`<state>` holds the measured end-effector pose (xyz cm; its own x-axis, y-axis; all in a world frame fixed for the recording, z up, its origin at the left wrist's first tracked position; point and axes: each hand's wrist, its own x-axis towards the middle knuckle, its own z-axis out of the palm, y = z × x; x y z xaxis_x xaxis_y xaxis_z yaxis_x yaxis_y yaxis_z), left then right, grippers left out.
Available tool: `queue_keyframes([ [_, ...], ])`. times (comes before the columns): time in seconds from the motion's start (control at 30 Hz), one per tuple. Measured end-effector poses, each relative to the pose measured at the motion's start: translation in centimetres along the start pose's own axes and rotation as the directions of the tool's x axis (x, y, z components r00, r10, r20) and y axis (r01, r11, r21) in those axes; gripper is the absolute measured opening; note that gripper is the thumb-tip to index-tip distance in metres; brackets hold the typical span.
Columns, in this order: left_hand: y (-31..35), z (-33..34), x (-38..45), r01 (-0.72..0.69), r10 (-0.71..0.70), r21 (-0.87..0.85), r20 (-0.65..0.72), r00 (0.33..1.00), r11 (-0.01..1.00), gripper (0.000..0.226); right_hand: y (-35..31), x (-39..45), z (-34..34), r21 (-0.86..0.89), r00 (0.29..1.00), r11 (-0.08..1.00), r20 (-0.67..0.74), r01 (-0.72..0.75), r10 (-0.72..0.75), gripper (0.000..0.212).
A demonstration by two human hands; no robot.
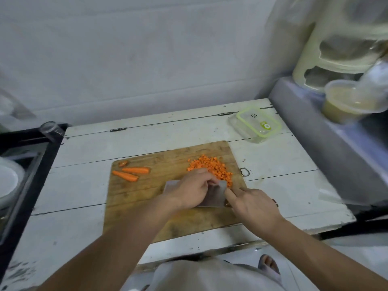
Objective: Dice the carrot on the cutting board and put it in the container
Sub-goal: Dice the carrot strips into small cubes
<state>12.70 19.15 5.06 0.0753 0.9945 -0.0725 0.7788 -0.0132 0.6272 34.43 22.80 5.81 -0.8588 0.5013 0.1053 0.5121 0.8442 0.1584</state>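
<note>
The diced carrot point(212, 168) is lying in a heap at the far right of the wooden cutting board point(147, 198), and its near edge is touching the cleaver point(212, 196), which is lying broad and nearly flat on the board just in front of the heap. Two long carrot pieces point(131, 173) and a small end scrap point(123, 163) are waiting uncut at the board's far left, well apart from the dice.

The left hand point(189, 192) is resting over the blade with its fingers curled toward the heap, seemingly raking dice onto the steel; whether it is pinching anything is hard to tell. The right hand point(255, 203) is lying at the blade's handle end with the forefinger stretched along the steel; the handle is hidden, so the rest of its grip cannot be made out.

Judging from this, the step is loading the blade for a transfer. To do it well, the blade should be kept low and almost flat, the fingers sweeping dice on from the far side in small loads, fingertips away from the edge. The lidded clear container point(259, 126) with the green rim is sitting on the white counter point(84, 152) beyond the board's far right corner, and its lid appears to be on, so it needs opening before anything is carried over.
</note>
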Motion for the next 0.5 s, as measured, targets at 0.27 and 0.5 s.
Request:
queue_keyframes([
  [0.27,-4.6,-4.3,1.1,0.332,-0.341,-0.078,-0.247,0.907,0.940,0.041,0.5,-1.5,0.0,0.083,0.994,0.996,0.104,-0.042,0.033,0.040],
  [0.5,-7.6,-5.9,-0.3,0.469,-0.487,-0.136,-0.162,0.858,0.873,0.015,1.7,-1.1,-0.8,0.462,0.808,0.663,0.310,-0.588,0.501,0.012],
])
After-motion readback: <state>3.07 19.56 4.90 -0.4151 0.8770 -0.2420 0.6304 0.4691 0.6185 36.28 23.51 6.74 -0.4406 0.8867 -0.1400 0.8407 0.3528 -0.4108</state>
